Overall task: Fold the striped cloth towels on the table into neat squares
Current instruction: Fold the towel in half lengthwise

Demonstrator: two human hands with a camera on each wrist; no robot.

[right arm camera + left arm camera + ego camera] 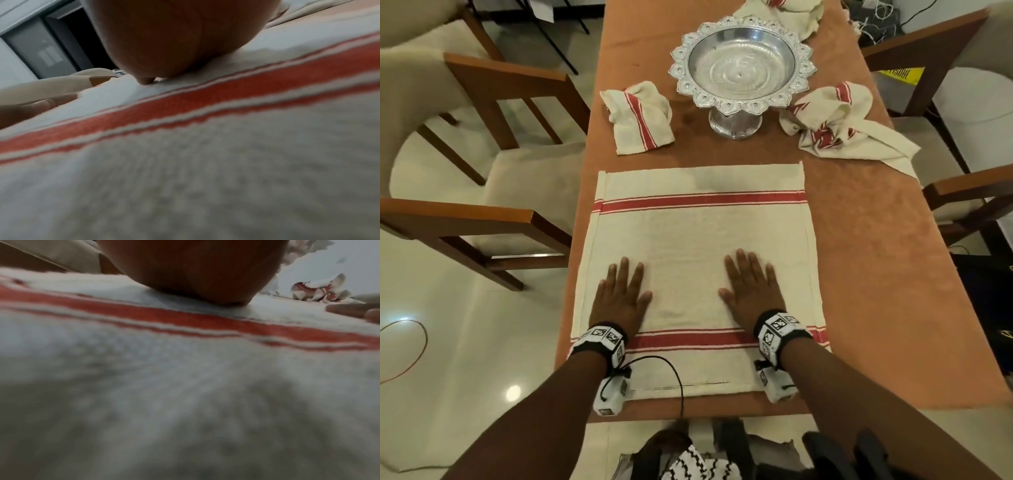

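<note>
**Cream towel spread flat, both hands pressed on it**

Item 1. Cream cotton towel with red stripe bands: lies spread flat on the near part of the desk, one red band across its far part, another across its near part. Its left edge hangs slightly past the desk edge. Both wrist views show the weave and a red band at close range, blurred.

Item 2. Left hand: palm down on the towel's near left part, fingers straight and slightly spread, gripping nothing. A patterned wrist band sits over the near red band.

Item 3. Right hand: palm down on the towel's near right part, fingers straight and spread, gripping nothing. The two hands lie apart, with bare cloth between them.

Item 4. Small folded cream towel with red stripe: on the desk beyond the spread towel, to the left, loosely folded and rumpled.

Item 5. Crumpled cream towel with red stripes: on the desk at far right, unfolded, one corner trailing toward the desk's right edge.

Item 6. Further crumpled cream towel: at the far end of the desk, partly cut off by the frame.

Item 7. Silver pedestal bowl with scalloped petal rim: stands upright between items 4 and 5.

Item 8. Desk with orange-brown cloth cover: carries all items above.

Item 9. Wooden chairs with cream cushions: along both sides of the desk.
</note>
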